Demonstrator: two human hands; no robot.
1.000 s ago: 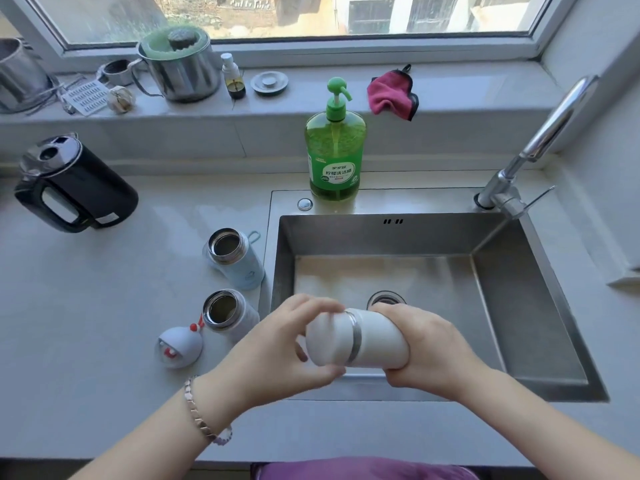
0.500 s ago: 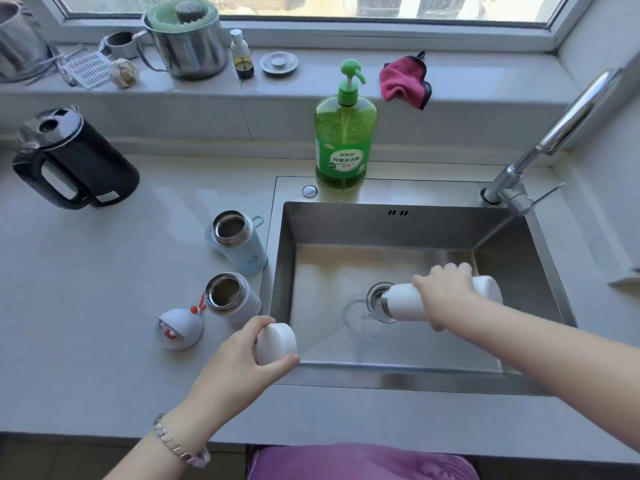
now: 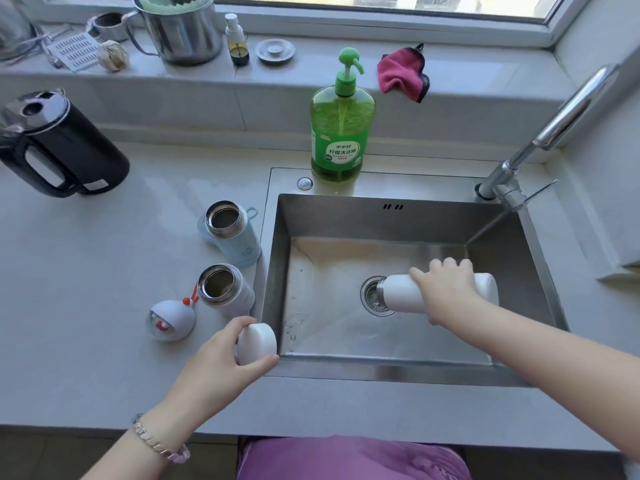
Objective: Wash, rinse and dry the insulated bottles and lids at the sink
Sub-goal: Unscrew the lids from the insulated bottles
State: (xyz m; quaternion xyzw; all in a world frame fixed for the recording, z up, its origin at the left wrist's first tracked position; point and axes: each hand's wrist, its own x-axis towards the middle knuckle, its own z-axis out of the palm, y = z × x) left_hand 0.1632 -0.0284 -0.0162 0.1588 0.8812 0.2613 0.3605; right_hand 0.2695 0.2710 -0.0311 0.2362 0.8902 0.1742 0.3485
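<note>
Grips with the right hand (image 3: 446, 292), fingers curled over the top, a white cylindrical insulated bottle (image 3: 398, 296), laid almost level inside the rectangular stainless steel sink (image 3: 381, 372), steel mouth pointing left just above the round drain strainer (image 3: 370, 301). Pinches with the left hand (image 3: 221, 365), thumb below and fingers above, a round white lid (image 3: 258, 342), over the near left corner of the sink rim. Keeps on the pale grey desk (image 3: 86, 306), just left of the sink, two uncapped bottles upright and apart: a light blue insulated bottle (image 3: 235, 244) farther off, a white insulated bottle with a steel neck (image 3: 230, 296) nearer. Has just left of the nearer one a rounded grey-white lid with red ears (image 3: 171, 320), tipped on its side. Has at the far edge of the sink a green pump bottle of dish soap (image 3: 341, 133), at far right a chrome tap (image 3: 554, 123), at far left a black electric kettle (image 3: 65, 147), and on the window ledge a crumpled pink cloth (image 3: 401, 76).
</note>
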